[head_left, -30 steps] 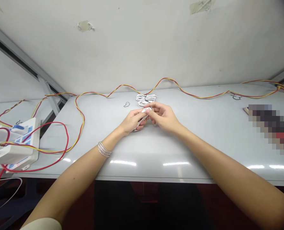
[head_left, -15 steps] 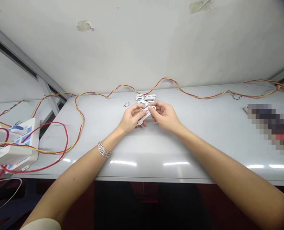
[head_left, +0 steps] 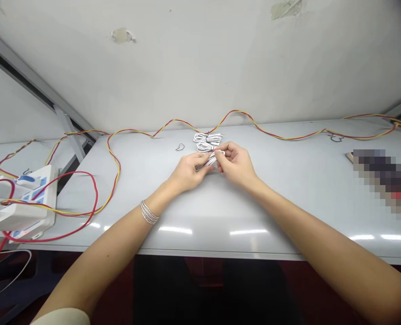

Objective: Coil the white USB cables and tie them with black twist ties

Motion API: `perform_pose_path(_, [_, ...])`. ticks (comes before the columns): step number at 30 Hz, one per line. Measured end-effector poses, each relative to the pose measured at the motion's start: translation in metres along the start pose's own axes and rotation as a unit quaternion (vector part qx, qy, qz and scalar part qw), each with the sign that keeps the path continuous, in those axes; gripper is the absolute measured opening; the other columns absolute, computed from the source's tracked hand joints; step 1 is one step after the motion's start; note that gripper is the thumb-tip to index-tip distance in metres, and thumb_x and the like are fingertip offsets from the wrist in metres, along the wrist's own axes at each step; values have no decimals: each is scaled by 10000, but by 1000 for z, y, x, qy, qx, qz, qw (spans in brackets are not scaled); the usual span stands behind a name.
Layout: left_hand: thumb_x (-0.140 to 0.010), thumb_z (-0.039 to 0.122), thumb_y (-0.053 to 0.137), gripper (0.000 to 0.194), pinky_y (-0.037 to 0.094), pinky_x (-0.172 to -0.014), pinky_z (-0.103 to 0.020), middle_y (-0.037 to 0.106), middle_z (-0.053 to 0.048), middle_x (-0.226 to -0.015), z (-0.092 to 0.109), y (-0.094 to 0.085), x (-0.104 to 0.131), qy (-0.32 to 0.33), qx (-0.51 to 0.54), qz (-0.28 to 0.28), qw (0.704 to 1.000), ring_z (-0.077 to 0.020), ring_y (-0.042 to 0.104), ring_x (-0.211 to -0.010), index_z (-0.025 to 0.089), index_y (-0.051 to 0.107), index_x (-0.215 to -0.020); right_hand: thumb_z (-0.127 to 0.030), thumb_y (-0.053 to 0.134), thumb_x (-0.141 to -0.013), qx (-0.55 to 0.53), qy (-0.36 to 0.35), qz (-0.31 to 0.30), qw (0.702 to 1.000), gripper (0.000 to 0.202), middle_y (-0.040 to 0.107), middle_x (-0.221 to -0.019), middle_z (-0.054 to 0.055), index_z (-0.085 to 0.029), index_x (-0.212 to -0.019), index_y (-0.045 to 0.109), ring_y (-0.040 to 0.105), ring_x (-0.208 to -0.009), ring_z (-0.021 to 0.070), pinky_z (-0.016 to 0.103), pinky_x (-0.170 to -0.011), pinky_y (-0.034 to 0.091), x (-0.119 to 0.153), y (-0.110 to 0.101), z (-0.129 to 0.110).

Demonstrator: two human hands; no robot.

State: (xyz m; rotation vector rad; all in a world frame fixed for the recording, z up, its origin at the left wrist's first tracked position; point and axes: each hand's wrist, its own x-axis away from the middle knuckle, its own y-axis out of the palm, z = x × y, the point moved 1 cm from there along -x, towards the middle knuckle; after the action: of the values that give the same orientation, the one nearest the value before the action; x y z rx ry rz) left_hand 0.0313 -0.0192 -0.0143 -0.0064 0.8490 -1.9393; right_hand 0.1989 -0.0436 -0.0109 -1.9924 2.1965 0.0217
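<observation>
White, slim-looped cable (head_left: 212,160) held by left hand (head_left: 188,172) and right hand (head_left: 237,163).

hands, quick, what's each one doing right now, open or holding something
Left hand: closed, holding the bundled white cable.
Right hand: closed, pinching the same cable near its right end.

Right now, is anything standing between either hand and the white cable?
Nothing visible: the left hand and right hand both hold the white cable directly. The tied white bundles lie just beyond, not in between.
</observation>
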Motion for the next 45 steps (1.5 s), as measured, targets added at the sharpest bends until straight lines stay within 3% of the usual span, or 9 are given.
perform_pose_path(6, [-905, 258, 616, 191, 434, -709, -265, 642, -40, -778, -3, 2, 0, -5, 12, 11, 1000, -159, 558, -736, 178, 789, -913, -450, 701, -846, 21, -7, -1, 1000, 272, 545, -592, -39, -201, -882, 598, 502, -495, 108, 255, -487, 373, 2, 1, -4])
perform_pose_path(11, [-880, 267, 626, 190, 446, -678, -258, 660, -38, -773, 3, 0, -2, -35, 69, 26, 997, -151, 555, -714, 164, 783, -916, -584, 716, -829, 3, -11, -12, 1000, 406, 528, -593, -42, -200, -855, 586, 489, -493, 99, 245, -472, 360, 2, 1, -8])
perform_pose_path(15, [-880, 329, 619, 254, 401, -618, -256, 581, -13, -645, 6, -3, -4, -71, 116, 0, 991, -132, 498, -621, 155, 692, -710, -670, 685, -828, -21, -20, -26, 999, 487, 575, -647, -19, -191, -875, 612, 503, -516, 98, 249, -491, 389, 1, 0, -7])
perform_pose_path(18, [-893, 369, 606, 334, 379, -603, -256, 555, -7, -606, 4, -4, -4, -82, 136, -30, 987, -121, 473, -586, 158, 612, -636, -646, 681, -846, 4, -32, -33, 999, 473, 549, -631, -31, -189, -964, 654, 503, -526, 105, 256, -508, 396, 0, 0, -4])
perform_pose_path(25, [-934, 426, 568, 347, 405, -642, -251, 613, -26, -685, 2, -3, -3, -80, 125, -60, 987, -128, 517, -639, 156, 627, -725, -487, 652, -906, 54, -64, -46, 995, 295, 668, -705, 17, -192, -893, 658, 602, -613, 145, 282, -597, 455, 2, -1, -3])
perform_pose_path(31, [-986, 408, 484, 343, 385, -640, -254, 573, -12, -698, 10, 0, -2, -61, 90, -80, 991, -132, 501, -654, 168, 580, -761, -512, 719, -856, 24, -44, 3, 999, 333, 517, -537, -45, -209, -791, 598, 458, -471, 107, 258, -478, 352, 4, -1, -3])
perform_pose_path(36, [-1033, 370, 370, 306, 382, -666, -296, 523, -17, -746, 14, 7, -1, -55, 45, -106, 992, -160, 448, -675, 199, 489, -809, -561, 717, -855, -7, -35, 22, 999, 381, 486, -509, -51, -224, -763, 565, 425, -420, 101, 266, -437, 343, 5, 1, -3])
perform_pose_path(41, [-1024, 321, 408, 262, 400, -681, -311, 500, -3, -698, 8, 12, -1, -39, 70, -66, 995, -165, 450, -644, 210, 477, -798, -690, 772, -739, -19, -4, 18, 1000, 517, 495, -465, -45, -213, -749, 570, 438, -380, 105, 261, -394, 338, 3, 4, -12])
perform_pose_path(45, [-1043, 368, 402, 272, 394, -628, -268, 495, 14, -709, -4, 15, -1, -65, 154, 6, 986, -124, 453, -618, 207, 463, -831, -734, 718, -766, -65, 4, 9, 998, 576, 572, -550, -29, -196, -955, 634, 505, -420, 116, 257, -415, 403, -8, 4, -22])
